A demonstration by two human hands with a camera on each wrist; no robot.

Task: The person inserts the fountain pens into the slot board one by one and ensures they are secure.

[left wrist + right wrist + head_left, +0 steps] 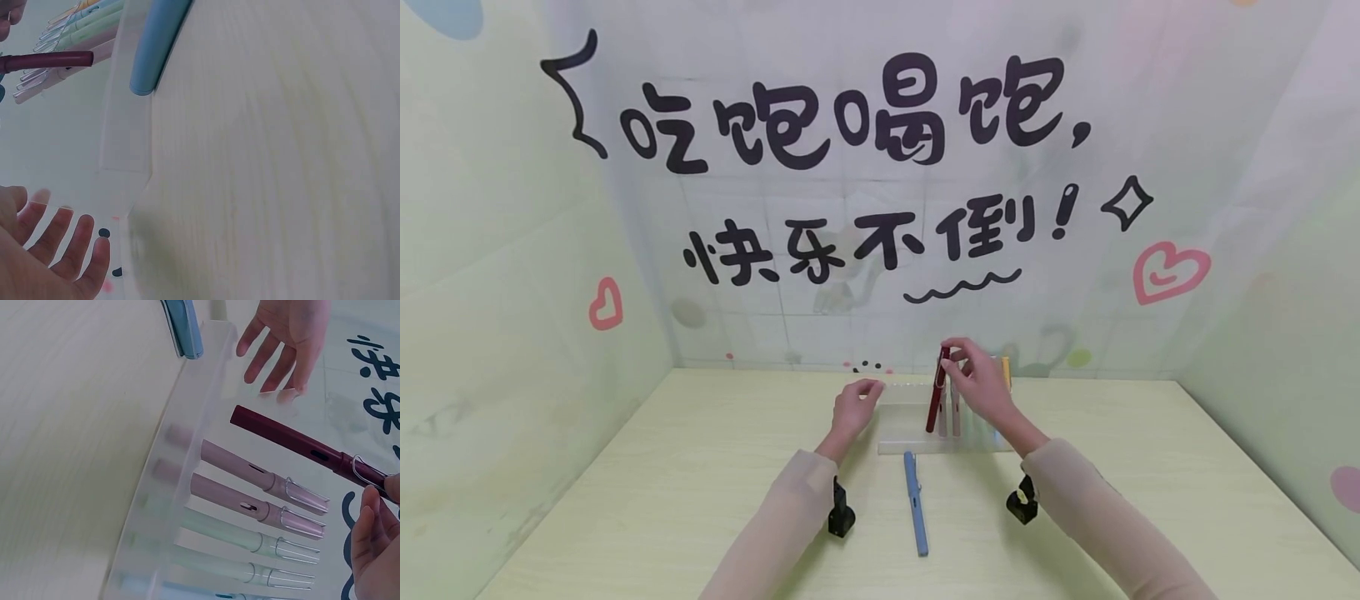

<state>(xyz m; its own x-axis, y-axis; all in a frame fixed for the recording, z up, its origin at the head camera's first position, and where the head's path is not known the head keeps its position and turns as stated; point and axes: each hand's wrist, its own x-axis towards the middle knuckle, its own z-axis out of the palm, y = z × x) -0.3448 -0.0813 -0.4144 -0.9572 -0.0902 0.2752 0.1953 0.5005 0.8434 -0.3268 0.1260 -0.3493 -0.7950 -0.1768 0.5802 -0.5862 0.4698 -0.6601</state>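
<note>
A frosted clear pen stand (895, 447) is near the back of the table, with pens standing in it. My left hand (856, 410) is at the stand's left end, thumb and index finger pinching the upper edge of its back panel; the left wrist view shows the other fingers (81, 250) spread. Between thumb and fingers, my right hand (983, 385) holds a dark red pen (284, 437) by its clip end. That pen hangs slightly tilted, lower end down, beside two pink pens (240, 465) in the stand. A blue pen (916, 504) lies on the table in front.
Pale green pens (231, 530), a light blue pen (194, 592) and a yellow pen (1007, 371) fill the right part of the stand. Behind the wooden-looking table (647, 500) rises a printed backdrop (850, 192) with dark lettering. Black wrist cameras (841, 510) hang below both sleeves.
</note>
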